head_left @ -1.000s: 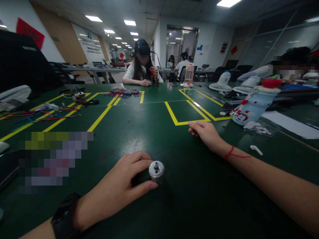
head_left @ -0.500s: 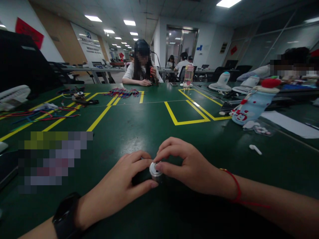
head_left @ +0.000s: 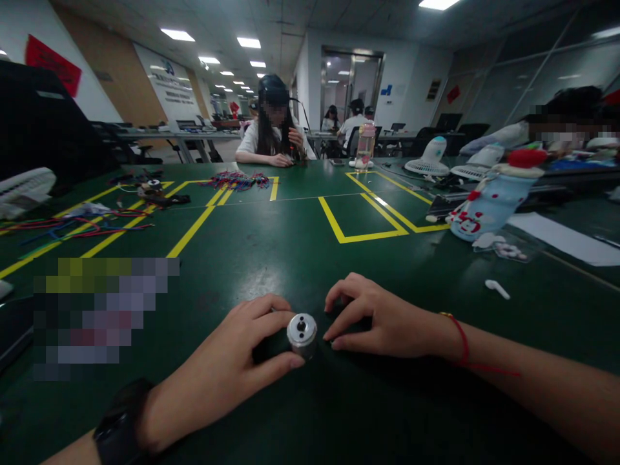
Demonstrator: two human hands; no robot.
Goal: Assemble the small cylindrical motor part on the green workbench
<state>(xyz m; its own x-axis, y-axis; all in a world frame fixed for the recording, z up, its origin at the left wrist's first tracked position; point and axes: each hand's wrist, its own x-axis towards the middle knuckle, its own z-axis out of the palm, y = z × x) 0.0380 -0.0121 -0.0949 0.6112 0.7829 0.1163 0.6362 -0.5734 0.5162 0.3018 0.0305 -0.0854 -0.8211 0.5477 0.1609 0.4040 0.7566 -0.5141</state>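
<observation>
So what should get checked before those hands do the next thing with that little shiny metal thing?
1. Left hand steadies the small metal cylinder: ok, thumb and fingers wrap around it.
2. Cylinder's end hole faces the camera, uncovered: ok.
3. Right hand is off the cylinder: ok, it rests fingertips down on the green table just beside it.
4. Right hand holds a small part: cannot tell, the fingers curl and hide whatever is under them.
5. White earbud is out of the way: ok, it lies well to the right.

Motor cylinder (head_left: 301,330): brushed silver metal. Table (head_left: 290,245): matt green, faint sheen. Wristband (head_left: 116,423): matt black.
</observation>
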